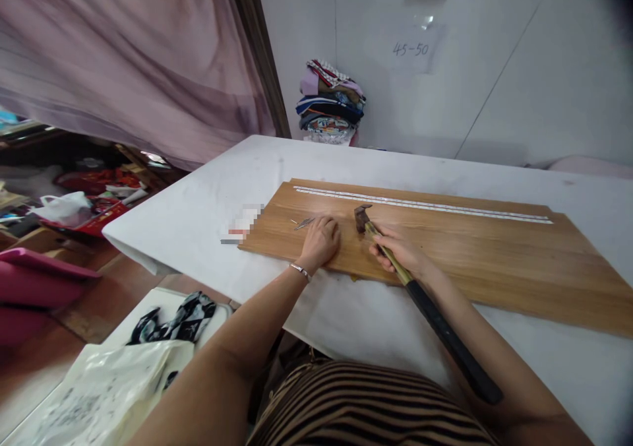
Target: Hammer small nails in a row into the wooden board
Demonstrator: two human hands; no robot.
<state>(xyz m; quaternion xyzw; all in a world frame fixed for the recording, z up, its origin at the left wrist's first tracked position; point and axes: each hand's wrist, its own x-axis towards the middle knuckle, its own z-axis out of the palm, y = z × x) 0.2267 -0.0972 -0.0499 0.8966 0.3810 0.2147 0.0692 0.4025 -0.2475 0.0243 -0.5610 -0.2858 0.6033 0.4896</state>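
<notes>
White tabletop bears the board, clothes stacked beyond.

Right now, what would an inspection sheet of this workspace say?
Surface: white table, wooden board on it.
Job's things: hammer; small metal pieces and two pale strips on the board.
Clutter: patterned cloth and pale bag, lower left; clothes stack by the wall.
Grips: left grip rests on the board beside the metal pieces; right grip closed around the hammer.
Cables: nothing seen.
Surroundings: pinkish curtain; "45-50" note on the wall.
</notes>
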